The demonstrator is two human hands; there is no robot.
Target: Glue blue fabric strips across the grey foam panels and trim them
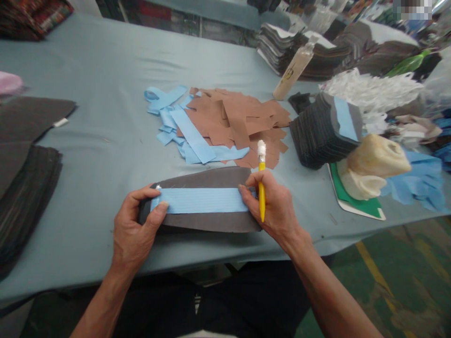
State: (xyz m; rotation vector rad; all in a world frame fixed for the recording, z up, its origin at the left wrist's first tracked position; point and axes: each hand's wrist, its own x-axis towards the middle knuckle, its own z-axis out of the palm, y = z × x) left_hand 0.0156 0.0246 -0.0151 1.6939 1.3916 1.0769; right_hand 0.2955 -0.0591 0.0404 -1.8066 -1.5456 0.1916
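Note:
A dark grey fabric piece lies before me at the front of the table, with a light blue strip along its length. My left hand pinches the left end of both, thumb on top of the strip. At the right end, my right hand grips the strip and grey piece between thumb and fingers. That same hand also carries a yellow-handled brush with a white tip, pointing away from me. A small white dab shows near the left fingertips.
Behind the work lie loose blue strips and brown pieces. A clear bottle leans at the back right. Right of me stand a stack of dark pieces and a cream container on a green board. More dark pieces are stacked left.

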